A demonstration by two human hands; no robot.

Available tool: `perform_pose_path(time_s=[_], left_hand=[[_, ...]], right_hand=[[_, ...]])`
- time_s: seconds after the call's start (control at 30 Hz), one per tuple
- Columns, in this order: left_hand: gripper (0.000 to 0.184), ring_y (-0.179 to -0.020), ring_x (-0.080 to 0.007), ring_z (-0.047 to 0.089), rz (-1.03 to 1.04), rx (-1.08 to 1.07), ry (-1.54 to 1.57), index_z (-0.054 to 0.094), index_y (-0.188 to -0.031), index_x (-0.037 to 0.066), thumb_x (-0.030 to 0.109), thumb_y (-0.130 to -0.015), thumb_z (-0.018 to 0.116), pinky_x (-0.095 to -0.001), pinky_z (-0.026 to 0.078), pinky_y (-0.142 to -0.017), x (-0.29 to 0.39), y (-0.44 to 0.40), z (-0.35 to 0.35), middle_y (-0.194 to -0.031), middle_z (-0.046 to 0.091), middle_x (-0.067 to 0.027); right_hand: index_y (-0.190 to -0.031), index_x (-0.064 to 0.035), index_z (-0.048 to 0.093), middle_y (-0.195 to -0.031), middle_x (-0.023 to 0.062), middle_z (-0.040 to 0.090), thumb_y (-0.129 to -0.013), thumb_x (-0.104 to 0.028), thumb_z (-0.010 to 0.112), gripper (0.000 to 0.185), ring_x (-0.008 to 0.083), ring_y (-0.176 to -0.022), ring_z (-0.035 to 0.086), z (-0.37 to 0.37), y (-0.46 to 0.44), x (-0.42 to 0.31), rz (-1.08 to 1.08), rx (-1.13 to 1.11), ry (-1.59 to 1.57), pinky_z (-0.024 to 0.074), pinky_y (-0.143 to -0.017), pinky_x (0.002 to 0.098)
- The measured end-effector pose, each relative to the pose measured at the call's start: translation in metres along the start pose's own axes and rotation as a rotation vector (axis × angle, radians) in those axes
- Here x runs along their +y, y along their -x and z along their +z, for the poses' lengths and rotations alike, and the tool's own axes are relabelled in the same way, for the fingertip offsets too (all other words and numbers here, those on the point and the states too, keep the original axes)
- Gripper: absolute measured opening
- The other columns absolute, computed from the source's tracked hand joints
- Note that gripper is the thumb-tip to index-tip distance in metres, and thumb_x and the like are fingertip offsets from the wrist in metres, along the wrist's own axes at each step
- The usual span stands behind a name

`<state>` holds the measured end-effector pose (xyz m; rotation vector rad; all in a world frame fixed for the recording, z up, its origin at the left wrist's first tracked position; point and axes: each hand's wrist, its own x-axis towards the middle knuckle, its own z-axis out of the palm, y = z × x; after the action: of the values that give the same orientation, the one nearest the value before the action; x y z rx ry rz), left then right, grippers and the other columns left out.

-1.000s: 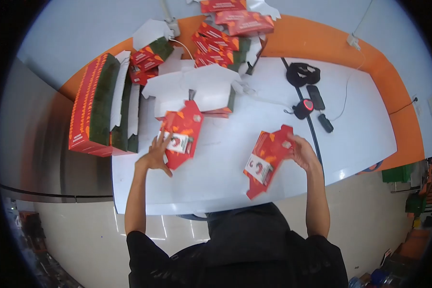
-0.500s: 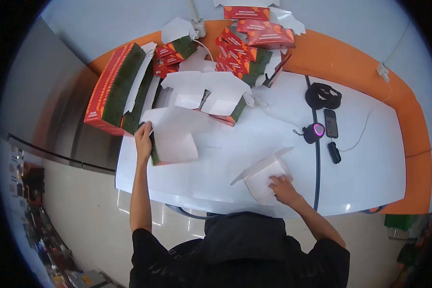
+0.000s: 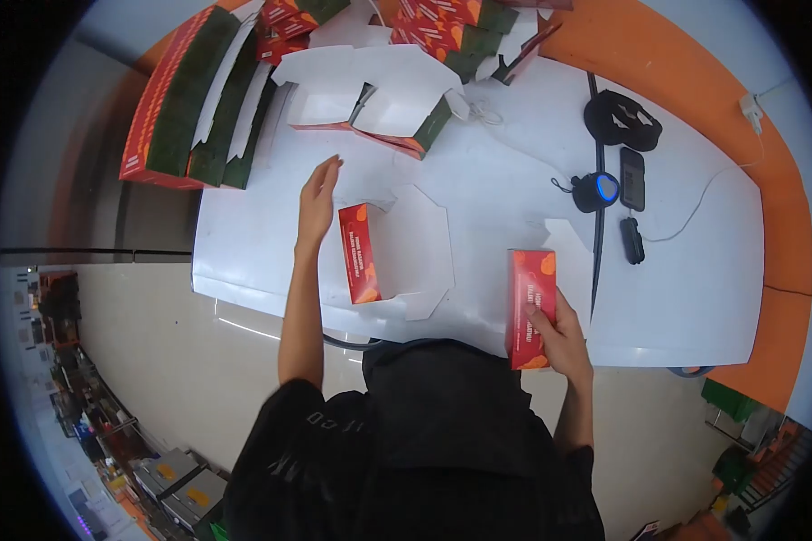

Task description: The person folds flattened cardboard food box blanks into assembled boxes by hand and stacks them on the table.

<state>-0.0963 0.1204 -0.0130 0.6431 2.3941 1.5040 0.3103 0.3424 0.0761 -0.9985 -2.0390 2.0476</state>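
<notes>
My left hand (image 3: 318, 203) is raised just left of an open box (image 3: 361, 254) and holds nothing; its fingers are extended. That box stands on the white table (image 3: 478, 216), its red printed side facing left and its white flaps spread to the right. At the right, my right hand (image 3: 561, 338) grips a second red box (image 3: 530, 309), thumb on the printed side and fingers behind it. A white flap of this box points up and to the right.
Two open white-lined boxes (image 3: 356, 104) stand behind. Long red and green boxes (image 3: 167, 99) are at the left, more (image 3: 433, 27) at the back. A round speaker (image 3: 595, 192), a phone (image 3: 632, 178), a black strap (image 3: 622, 120) and a cable lie at the right.
Both boxes have been turned so red printed sides show. My left hand has let go of its box and moved up; my right hand now grips its box from the side. The view has shifted.
</notes>
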Motion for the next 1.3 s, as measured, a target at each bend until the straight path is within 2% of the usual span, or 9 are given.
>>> perform_pose_path(time_s=[0.13,0.2,0.37,0.63,0.8,0.97,1.07,1.17,1.3], left_hand=[[0.052,-0.151,-0.0299,0.042,0.083,0.063,-0.103,0.05,-0.155,0.005,0.03,-0.11,0.055,-0.0408,0.031,-0.125,0.007,0.076,0.008,-0.159,0.05,-0.0162],[0.059,-0.154,-0.0241,0.035,-0.11,-0.015,0.085,0.035,-0.164,0.008,0.032,-0.113,0.05,-0.038,0.028,-0.125,-0.011,0.093,0.025,-0.167,0.039,-0.0129],[0.054,-0.154,-0.0249,0.035,-0.133,-0.074,0.21,0.034,-0.164,0.005,0.025,-0.114,0.042,-0.0358,0.028,-0.125,-0.002,0.11,0.049,-0.166,0.038,-0.0146],[0.054,-0.148,-0.0265,0.041,-0.186,0.026,0.273,0.034,-0.163,0.003,0.025,-0.115,0.043,-0.0365,0.031,-0.123,0.009,0.118,0.072,-0.162,0.042,-0.0169],[0.058,-0.149,-0.0241,0.04,-0.261,-0.016,0.509,0.025,-0.166,0.006,0.023,-0.115,0.045,-0.0351,0.032,-0.123,0.025,0.119,0.071,-0.167,0.033,-0.0162],[0.086,-0.139,-0.0244,0.052,-0.234,0.162,0.911,0.014,-0.171,0.017,0.024,-0.103,0.067,-0.0381,0.051,-0.11,0.031,0.135,0.059,-0.165,0.036,-0.0163],[0.098,-0.134,-0.0244,0.056,-0.241,-0.125,0.973,0.012,-0.171,0.017,0.03,-0.097,0.075,-0.0368,0.051,-0.109,0.027,0.145,0.039,-0.156,0.045,-0.0134],[0.121,-0.137,-0.0268,0.056,-0.202,-0.122,0.879,0.013,-0.17,0.011,0.046,-0.081,0.087,-0.0416,0.047,-0.114,0.053,0.155,0.03,-0.151,0.052,-0.0129],[0.136,-0.143,-0.0306,0.052,-0.168,-0.113,0.905,0.011,-0.169,0.009,0.051,-0.071,0.094,-0.0466,0.044,-0.119,0.069,0.168,0.036,-0.154,0.05,-0.0157]], right_hand=[[-0.141,0.0027,0.054,-0.101,0.0181,0.073,-0.107,-0.026,0.061,0.044,0.0227,-0.093,0.068,0.054,-0.049,0.006,-0.273,-0.025,0.039,0.0524,-0.087,0.0372],[-0.14,0.0065,0.051,-0.099,0.0273,0.073,-0.108,-0.028,0.058,0.048,0.0387,-0.091,0.072,0.091,-0.085,-0.002,-0.158,-0.17,0.17,0.0543,-0.086,0.0456],[-0.123,0.01,0.051,-0.082,0.0327,0.07,-0.108,-0.021,0.051,0.035,0.0527,-0.078,0.069,0.182,-0.148,0.027,-0.343,-0.177,0.508,0.0548,-0.072,0.0569],[-0.12,0.0119,0.051,-0.079,0.0325,0.069,-0.109,-0.022,0.047,0.036,0.0523,-0.078,0.068,0.183,-0.141,0.036,-0.364,-0.185,0.583,0.0548,-0.074,0.0573],[-0.123,0.0084,0.051,-0.098,0.0336,0.067,-0.109,-0.024,0.048,0.036,0.0471,-0.09,0.067,0.172,-0.146,0.027,-0.117,-0.376,0.196,0.0508,-0.082,0.051],[-0.125,0.0042,0.052,-0.11,0.0319,0.064,-0.107,-0.023,0.049,0.033,0.049,-0.102,0.061,0.152,-0.112,0.019,-0.213,-0.519,0.005,0.0475,-0.089,0.0492],[-0.129,0.0044,0.054,-0.112,0.0257,0.069,-0.106,-0.025,0.052,0.037,0.0453,-0.102,0.065,0.139,-0.088,0.017,-0.295,-0.68,-0.026,0.0501,-0.092,0.0484],[-0.135,0.0014,0.058,-0.119,0.0197,0.072,-0.1,-0.019,0.06,0.041,0.0365,-0.106,0.068,0.108,-0.08,-0.003,-0.67,-0.66,0.125,0.0525,-0.095,0.0458],[-0.125,-0.0042,0.068,-0.135,0.0138,0.068,-0.084,-0.002,0.069,0.041,0.027,-0.12,0.065,0.077,-0.07,-0.04,-0.924,-0.174,0.3,0.0522,-0.098,0.046]])
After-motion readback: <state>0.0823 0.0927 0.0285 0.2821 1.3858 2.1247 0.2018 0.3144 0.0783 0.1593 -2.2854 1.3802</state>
